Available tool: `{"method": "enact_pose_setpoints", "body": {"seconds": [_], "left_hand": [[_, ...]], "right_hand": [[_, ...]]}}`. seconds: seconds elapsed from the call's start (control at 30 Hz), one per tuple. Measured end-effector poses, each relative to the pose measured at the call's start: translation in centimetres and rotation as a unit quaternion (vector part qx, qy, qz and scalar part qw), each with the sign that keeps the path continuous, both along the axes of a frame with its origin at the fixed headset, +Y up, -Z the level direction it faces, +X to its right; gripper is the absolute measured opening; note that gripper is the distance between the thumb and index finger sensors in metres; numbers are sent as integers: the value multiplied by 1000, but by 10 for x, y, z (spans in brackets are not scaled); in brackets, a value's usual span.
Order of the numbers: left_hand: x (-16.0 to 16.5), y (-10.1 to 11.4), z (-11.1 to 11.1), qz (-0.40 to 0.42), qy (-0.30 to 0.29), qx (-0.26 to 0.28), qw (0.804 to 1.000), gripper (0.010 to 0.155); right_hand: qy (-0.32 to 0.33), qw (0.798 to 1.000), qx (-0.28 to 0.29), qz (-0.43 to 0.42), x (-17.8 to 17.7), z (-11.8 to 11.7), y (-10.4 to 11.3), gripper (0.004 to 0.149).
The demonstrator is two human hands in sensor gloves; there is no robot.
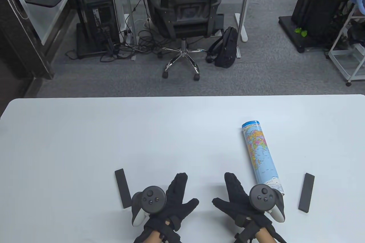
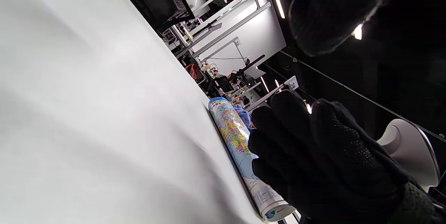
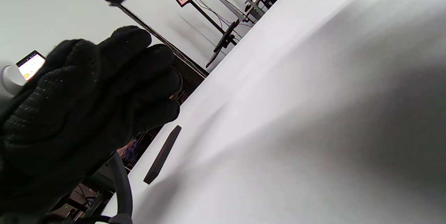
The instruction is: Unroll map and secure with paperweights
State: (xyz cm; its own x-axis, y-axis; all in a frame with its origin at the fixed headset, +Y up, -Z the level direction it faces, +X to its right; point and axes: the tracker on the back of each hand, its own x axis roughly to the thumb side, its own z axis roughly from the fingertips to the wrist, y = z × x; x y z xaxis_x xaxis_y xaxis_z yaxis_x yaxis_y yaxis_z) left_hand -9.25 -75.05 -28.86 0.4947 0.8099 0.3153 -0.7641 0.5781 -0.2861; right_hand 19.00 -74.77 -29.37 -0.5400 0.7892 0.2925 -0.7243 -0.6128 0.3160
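The map (image 1: 261, 154) is a rolled tube printed with a world map, lying on the white table (image 1: 114, 134) at the right, its near end beside my right wrist. It also shows in the left wrist view (image 2: 234, 137). Two flat black paperweights lie on the table: one (image 1: 122, 188) left of my left hand, also in the right wrist view (image 3: 163, 154), and one (image 1: 306, 192) right of my right hand. My left hand (image 1: 185, 191) and right hand (image 1: 225, 191) are open, palms down, side by side near the front edge, and hold nothing.
The table's far edge (image 1: 182, 96) runs across the middle of the table view. Beyond it are an office chair (image 1: 185, 18), a backpack (image 1: 226, 48) and desks on the floor.
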Motion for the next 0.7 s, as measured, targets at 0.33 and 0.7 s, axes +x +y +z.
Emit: {"method": "enact_pose_setpoints", "body": {"seconds": [0.33,0.7], "left_hand": [[0,0,1,5,1,1,1000,85],[1,0,1,7,-2,6,1000,85]], "right_hand": [[7,1000,8,10,-2,1,1,85],[-12,996,90,-9,7,11,34,84]]}}
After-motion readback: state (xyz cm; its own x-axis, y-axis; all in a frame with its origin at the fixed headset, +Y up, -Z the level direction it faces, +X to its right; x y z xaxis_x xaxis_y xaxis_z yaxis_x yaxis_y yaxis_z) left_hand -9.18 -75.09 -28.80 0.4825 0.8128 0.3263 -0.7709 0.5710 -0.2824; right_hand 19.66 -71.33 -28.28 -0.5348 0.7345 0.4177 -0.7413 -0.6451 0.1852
